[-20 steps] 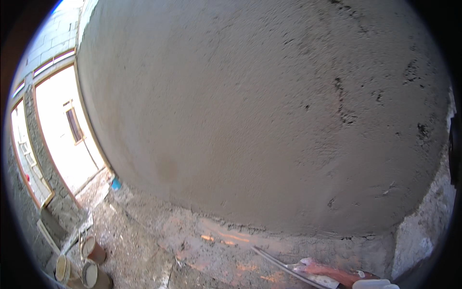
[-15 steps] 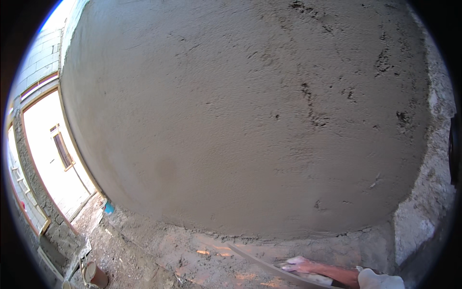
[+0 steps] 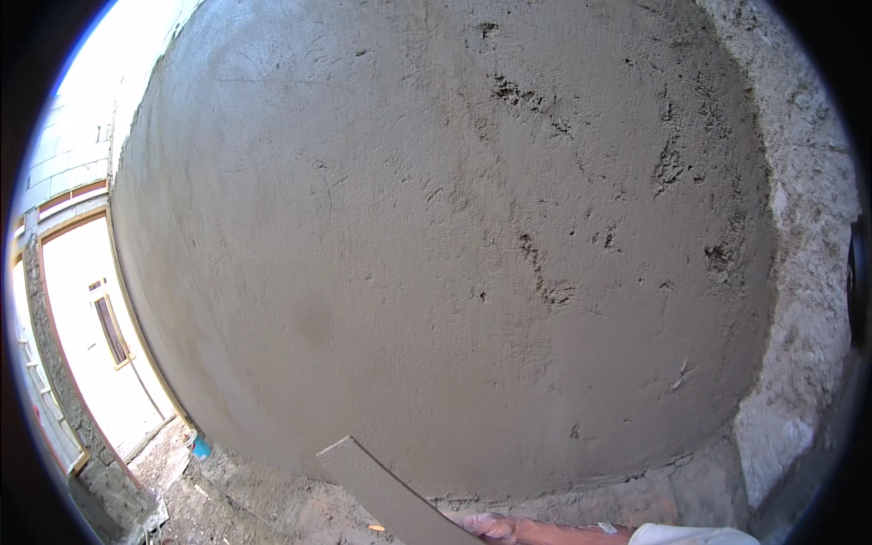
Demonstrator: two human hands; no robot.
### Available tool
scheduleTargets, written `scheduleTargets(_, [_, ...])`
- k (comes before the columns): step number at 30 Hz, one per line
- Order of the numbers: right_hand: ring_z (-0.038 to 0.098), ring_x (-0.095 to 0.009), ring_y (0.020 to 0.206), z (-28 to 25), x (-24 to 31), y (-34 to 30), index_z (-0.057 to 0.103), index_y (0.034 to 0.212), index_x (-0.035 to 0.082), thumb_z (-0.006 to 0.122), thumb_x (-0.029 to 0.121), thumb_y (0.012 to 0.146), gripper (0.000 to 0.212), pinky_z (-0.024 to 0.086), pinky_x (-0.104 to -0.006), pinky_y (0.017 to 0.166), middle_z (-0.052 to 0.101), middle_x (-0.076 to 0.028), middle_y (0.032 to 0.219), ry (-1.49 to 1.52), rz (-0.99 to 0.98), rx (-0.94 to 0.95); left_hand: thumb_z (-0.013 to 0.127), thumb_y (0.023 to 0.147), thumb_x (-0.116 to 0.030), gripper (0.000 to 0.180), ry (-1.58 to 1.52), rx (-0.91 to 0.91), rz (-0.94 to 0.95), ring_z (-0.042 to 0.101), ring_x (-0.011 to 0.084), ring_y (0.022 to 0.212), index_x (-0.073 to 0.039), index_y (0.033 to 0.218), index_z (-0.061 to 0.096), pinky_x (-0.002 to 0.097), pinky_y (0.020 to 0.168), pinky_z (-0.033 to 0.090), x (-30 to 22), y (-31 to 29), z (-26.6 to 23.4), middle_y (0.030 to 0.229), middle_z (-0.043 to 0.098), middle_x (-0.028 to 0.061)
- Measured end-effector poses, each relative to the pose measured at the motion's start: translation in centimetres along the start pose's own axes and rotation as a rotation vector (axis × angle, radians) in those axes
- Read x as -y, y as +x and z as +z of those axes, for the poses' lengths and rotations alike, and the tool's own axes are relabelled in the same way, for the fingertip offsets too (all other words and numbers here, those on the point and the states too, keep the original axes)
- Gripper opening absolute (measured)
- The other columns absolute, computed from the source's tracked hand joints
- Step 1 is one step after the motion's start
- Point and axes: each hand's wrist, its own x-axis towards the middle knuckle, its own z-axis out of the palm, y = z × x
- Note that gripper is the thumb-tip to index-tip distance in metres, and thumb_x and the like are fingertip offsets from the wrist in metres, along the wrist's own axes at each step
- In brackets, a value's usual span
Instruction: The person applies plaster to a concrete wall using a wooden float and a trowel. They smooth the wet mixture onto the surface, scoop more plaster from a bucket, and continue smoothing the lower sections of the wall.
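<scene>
From the lower right, my right forearm reaches in beneath a pale sleeve. My right hand [image 3: 489,526] is closed on the edge of a long, flat grey plastering straightedge [image 3: 391,498]; part of the hand is cut off by the lower edge. The straightedge slants up to the left, its far end standing in front of the foot of the plastered wall [image 3: 436,254]. Wet grey plaster covers this wall, smooth at left, with rough pits and holes toward the right. My left hand does not show.
Rough, pale uncovered wall [image 3: 804,300] borders the plaster on the right. At left stand a bright doorway [image 3: 104,318] and block masonry. A small blue container [image 3: 201,447] sits by the wall's lower left corner. Mortar and dirt litter the ground [image 3: 245,495].
My right hand has moved left with the straightedge, whose far end has risen and turned its broad face into view. The view has shifted, so the wall marks sit lower and further left.
</scene>
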Motion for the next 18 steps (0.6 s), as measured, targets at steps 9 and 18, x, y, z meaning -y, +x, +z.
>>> scheduleTargets(9, [0.055, -0.022, 0.134, -0.5, 7.2, 1.5, 0.054, 0.149, 0.009, 0.062, 0.019, 0.102, 0.049, 0.045, -0.0381, 0.112, 0.058, -0.01, 0.147, -0.871, -0.007, -0.028, 0.061, 0.101, -0.031, 0.041, -0.2, -0.134, 0.006, 0.065, 0.0272, 0.11, -0.004, 0.132, 0.059, 0.04, 0.095, 0.052, 1.3, 3.9, 2.8, 0.123, 0.065, 0.0156])
scheduleTargets(18, [0.058, -0.032, 0.132, 9.5, 37.4, -0.7, 0.064, 0.134, 0.006, 0.077, 0.018, 0.088, 0.05, 0.049, -0.0458, 0.111, 0.066, -0.017, 0.134, -2.276, -1.143, -0.47, 0.061, 0.103, -0.037, 0.041, -0.701, -0.455, -0.064, 0.068, 0.0234, 0.103, -0.003, 0.126, 0.063, 0.0386, 0.089, 0.055, 3.3, 6.4, -0.4, 0.115, 0.069, 0.0119])
